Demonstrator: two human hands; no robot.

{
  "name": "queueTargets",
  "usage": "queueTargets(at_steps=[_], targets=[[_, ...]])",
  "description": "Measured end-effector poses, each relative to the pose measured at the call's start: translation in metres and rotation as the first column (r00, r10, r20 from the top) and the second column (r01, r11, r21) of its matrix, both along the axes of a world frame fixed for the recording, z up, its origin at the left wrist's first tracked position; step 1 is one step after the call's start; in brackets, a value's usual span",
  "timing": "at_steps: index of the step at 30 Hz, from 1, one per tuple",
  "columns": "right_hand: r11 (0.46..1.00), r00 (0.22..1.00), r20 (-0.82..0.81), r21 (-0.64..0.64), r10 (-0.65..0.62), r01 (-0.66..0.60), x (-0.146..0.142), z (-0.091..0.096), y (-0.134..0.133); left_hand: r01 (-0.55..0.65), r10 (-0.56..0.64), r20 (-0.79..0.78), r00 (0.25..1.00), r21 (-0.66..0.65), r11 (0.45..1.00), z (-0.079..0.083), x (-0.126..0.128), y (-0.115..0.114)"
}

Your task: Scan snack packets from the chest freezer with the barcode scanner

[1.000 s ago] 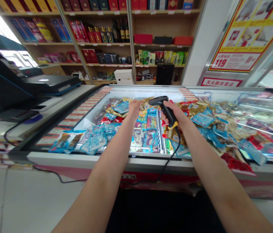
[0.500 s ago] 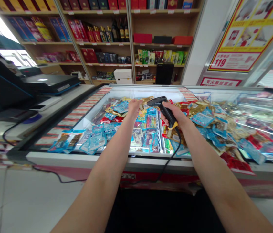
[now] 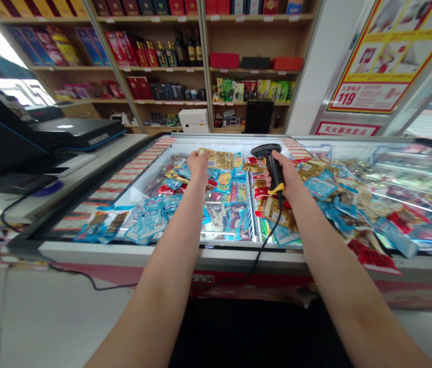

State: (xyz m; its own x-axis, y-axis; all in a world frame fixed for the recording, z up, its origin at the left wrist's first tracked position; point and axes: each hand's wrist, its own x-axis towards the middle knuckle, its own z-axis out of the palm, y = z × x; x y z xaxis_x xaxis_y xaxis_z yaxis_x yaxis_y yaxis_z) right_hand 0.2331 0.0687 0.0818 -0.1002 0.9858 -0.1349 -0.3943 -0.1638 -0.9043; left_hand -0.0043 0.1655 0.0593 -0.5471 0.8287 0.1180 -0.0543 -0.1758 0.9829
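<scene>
My left hand point(image 3: 198, 164) is closed on the left end of a gold snack packet point(image 3: 220, 159), held flat above the glass-topped freezer point(image 3: 185, 140). My right hand point(image 3: 285, 173) grips the handle of a black and yellow barcode scanner point(image 3: 275, 166), its head up and turned toward the left. A black cable point(image 3: 267, 248) hangs from the scanner's handle and runs down over the front edge. Blue packets point(image 3: 150, 220) lie to the left of my left arm. A heap of gold, blue and red packets point(image 3: 321, 186) lies to the right of the scanner.
On the left, a counter point(image 3: 116, 148) carries a flat black device point(image 3: 80, 134) and a dark screen point(image 3: 1, 117). Wooden shelves point(image 3: 165, 69) with boxes and bottles stand behind. A red packet point(image 3: 372, 258) overhangs the front edge at the right.
My left hand has moved left with the gold packet, which now shows more of its face. My right hand has drawn the scanner right, leaving a gap between scanner and packet.
</scene>
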Motion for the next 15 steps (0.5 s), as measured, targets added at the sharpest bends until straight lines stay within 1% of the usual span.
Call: queueTargets(at_steps=[2, 5, 6, 8, 10, 11, 12, 13, 15], targets=[[0.998, 0.997, -0.040, -0.016, -0.060, 0.059, 0.004, 0.003, 0.001, -0.121, 0.122, -0.051, 0.991, 0.023, 0.992, 0.004, -0.014, 0.001], [0.990, 0.988, -0.073, -0.041, -0.138, 0.135, 0.009, 0.005, 0.002, -0.298, 0.308, -0.148, 0.940, 0.084, 0.951, 0.012, -0.033, -0.004], [0.986, 0.984, -0.078, -0.044, -0.162, 0.159, 0.010, 0.005, 0.003, -0.357, 0.371, -0.194, 0.908, 0.102, 0.928, 0.015, -0.037, -0.008], [0.979, 0.975, -0.086, -0.049, -0.203, 0.200, 0.011, 0.005, 0.004, -0.472, 0.487, -0.296, 0.822, 0.126, 0.873, 0.021, -0.041, -0.017], [0.972, 0.968, -0.094, -0.051, -0.235, 0.231, 0.011, 0.004, 0.005, -0.529, 0.545, -0.393, 0.741, 0.159, 0.834, 0.024, -0.038, -0.026], [0.969, 0.964, -0.099, -0.052, -0.247, 0.243, 0.012, 0.003, 0.005, -0.521, 0.544, -0.432, 0.719, 0.184, 0.834, 0.025, -0.035, -0.029], [0.966, 0.960, -0.105, -0.051, -0.258, 0.254, 0.012, 0.003, 0.005, -0.479, 0.518, -0.468, 0.716, 0.211, 0.852, 0.025, -0.030, -0.031], [0.963, 0.957, -0.112, -0.050, -0.269, 0.265, 0.013, 0.003, 0.006, -0.411, 0.470, -0.504, 0.725, 0.232, 0.882, 0.023, -0.023, -0.032], [0.958, 0.951, -0.116, -0.052, -0.286, 0.281, 0.014, 0.003, 0.006, -0.234, 0.328, -0.580, 0.746, 0.233, 0.944, 0.017, -0.007, -0.031]])
